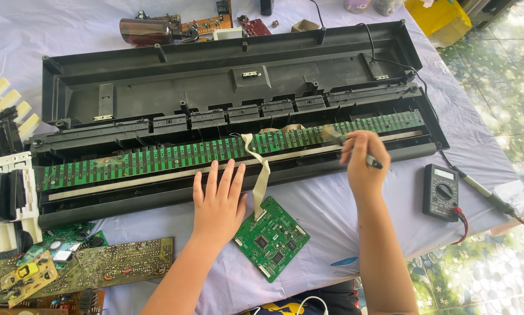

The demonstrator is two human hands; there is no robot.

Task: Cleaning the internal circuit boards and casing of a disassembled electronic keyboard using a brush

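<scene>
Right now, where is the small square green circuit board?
In the head view, the small green circuit board lies on the cloth just right of the left hand, joined by a ribbon cable to the opened keyboard case.

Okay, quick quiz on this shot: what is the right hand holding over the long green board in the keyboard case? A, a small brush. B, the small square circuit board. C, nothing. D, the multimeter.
A: the right hand grips a small brush, its bristles on the long green board, while the multimeter and square board lie on the cloth.
</scene>
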